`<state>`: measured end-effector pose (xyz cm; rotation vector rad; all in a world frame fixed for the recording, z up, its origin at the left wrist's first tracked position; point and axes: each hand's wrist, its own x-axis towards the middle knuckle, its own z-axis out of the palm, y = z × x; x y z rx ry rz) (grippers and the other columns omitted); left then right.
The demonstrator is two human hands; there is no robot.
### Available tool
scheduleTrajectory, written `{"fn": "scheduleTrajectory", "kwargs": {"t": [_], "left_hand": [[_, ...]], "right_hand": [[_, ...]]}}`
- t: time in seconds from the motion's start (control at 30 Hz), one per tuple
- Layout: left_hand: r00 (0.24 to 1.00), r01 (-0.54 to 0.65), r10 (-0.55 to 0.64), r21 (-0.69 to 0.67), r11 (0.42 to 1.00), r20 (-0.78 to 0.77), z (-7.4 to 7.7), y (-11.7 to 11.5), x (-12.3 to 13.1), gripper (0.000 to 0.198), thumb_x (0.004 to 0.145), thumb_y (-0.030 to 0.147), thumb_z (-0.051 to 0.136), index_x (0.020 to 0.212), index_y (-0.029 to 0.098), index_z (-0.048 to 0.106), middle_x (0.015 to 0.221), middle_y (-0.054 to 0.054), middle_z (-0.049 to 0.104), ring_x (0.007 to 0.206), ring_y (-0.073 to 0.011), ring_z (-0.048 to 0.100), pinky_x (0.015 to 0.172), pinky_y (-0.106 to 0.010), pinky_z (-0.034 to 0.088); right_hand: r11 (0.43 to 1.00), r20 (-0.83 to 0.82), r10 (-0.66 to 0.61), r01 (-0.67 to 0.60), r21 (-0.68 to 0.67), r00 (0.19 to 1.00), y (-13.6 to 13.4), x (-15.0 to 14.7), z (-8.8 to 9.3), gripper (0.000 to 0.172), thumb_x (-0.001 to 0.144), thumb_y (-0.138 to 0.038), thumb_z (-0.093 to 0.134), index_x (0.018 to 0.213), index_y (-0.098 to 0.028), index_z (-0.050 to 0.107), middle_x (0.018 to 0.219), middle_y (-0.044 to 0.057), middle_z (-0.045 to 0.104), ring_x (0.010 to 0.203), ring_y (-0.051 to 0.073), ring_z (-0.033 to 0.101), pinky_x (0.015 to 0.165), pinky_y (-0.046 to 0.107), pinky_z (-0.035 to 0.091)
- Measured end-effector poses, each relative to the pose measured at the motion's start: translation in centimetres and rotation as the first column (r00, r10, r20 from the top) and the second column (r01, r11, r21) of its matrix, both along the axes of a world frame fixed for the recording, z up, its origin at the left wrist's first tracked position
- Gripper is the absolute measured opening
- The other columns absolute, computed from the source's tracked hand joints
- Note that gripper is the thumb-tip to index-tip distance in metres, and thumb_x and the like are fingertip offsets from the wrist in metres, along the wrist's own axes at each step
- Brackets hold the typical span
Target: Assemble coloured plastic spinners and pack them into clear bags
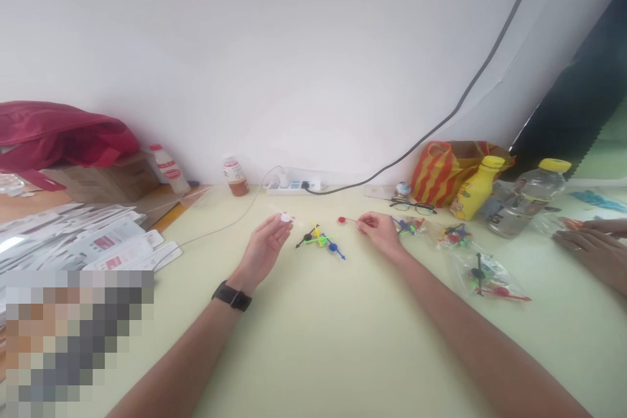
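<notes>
My left hand (pixel 267 243), with a black band on its wrist, holds a small white disc (pixel 285 217) at its fingertips. My right hand (pixel 379 232) pinches the thin end of a red spinner arrow (pixel 341 219), whose round part points left. Between the hands, a small pile of spinner arrows lies on the pale green table (pixel 304 339): a black one (pixel 307 237), yellow and green ones (pixel 321 239) and a blue one (pixel 333 247). Neither hand touches the pile.
Bagged spinner arrows (pixel 490 277) lie right of my right arm, near another person's hands (pixel 588 248). Bottles (pixel 526 199), a striped bag (pixel 434 173) and glasses (pixel 416 207) stand or lie behind. A power strip (pixel 294 187) is by the wall; stacked white cards (pixel 112 241) lie left.
</notes>
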<state>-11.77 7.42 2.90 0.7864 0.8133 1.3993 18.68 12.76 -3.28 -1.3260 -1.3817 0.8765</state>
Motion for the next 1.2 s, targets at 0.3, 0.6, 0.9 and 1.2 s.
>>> {"fn": "scheduleTrajectory", "kwargs": {"t": [0.3, 0.6, 0.9, 1.2], "left_hand": [[0.995, 0.060, -0.057, 0.038, 0.997, -0.087, 0.1, -0.5, 0.2, 0.021, 0.080, 0.028, 0.084, 0.095, 0.016, 0.077, 0.109, -0.009, 0.078, 0.097, -0.0176, 0.073, 0.091, -0.026, 0.054], [0.965, 0.176, -0.147, 0.122, 0.977, -0.216, 0.0, -1.2, 1.1, 0.024, 0.076, 0.024, 0.087, 0.073, 0.017, 0.065, 0.097, -0.005, 0.075, 0.103, -0.0246, 0.074, 0.097, -0.035, 0.052], [0.861, 0.264, -0.113, 0.246, 0.932, -0.497, -0.8, -2.0, 1.9, 0.061, 0.082, 0.027, 0.082, 0.138, 0.027, 0.058, 0.098, -0.003, 0.070, 0.087, -0.0204, 0.073, 0.078, -0.031, 0.055], [0.420, 0.540, 0.113, 0.348, 0.766, -0.901, -1.5, -2.8, 2.2, 0.017, 0.092, 0.027, 0.067, 0.103, 0.023, 0.080, 0.103, -0.007, 0.077, 0.095, -0.0223, 0.072, 0.091, -0.036, 0.058]], "right_hand": [[0.999, 0.180, 0.033, -0.034, 0.003, 0.983, -0.2, 0.5, 0.6, 0.008, 0.076, -0.025, 0.070, 0.079, -0.018, 0.072, 0.078, 0.006, 0.075, 0.075, 0.020, 0.069, 0.071, 0.031, 0.054], [0.998, 0.265, 0.061, -0.053, -0.037, 0.962, -4.1, 4.0, 2.1, 0.009, 0.076, -0.026, 0.068, 0.077, -0.018, 0.071, 0.079, 0.008, 0.074, 0.076, 0.022, 0.069, 0.068, 0.031, 0.053], [0.979, 0.244, 0.191, -0.165, -0.123, 0.951, -9.4, 4.9, 2.6, 0.014, 0.080, -0.032, 0.066, 0.082, -0.018, 0.069, 0.079, 0.006, 0.072, 0.075, 0.022, 0.068, 0.067, 0.033, 0.053], [0.944, 0.232, 0.285, -0.230, -0.238, 0.930, -12.7, 4.4, 4.1, 0.014, 0.086, -0.031, 0.061, 0.085, -0.018, 0.067, 0.079, 0.004, 0.067, 0.074, 0.019, 0.063, 0.066, 0.030, 0.047]]}}
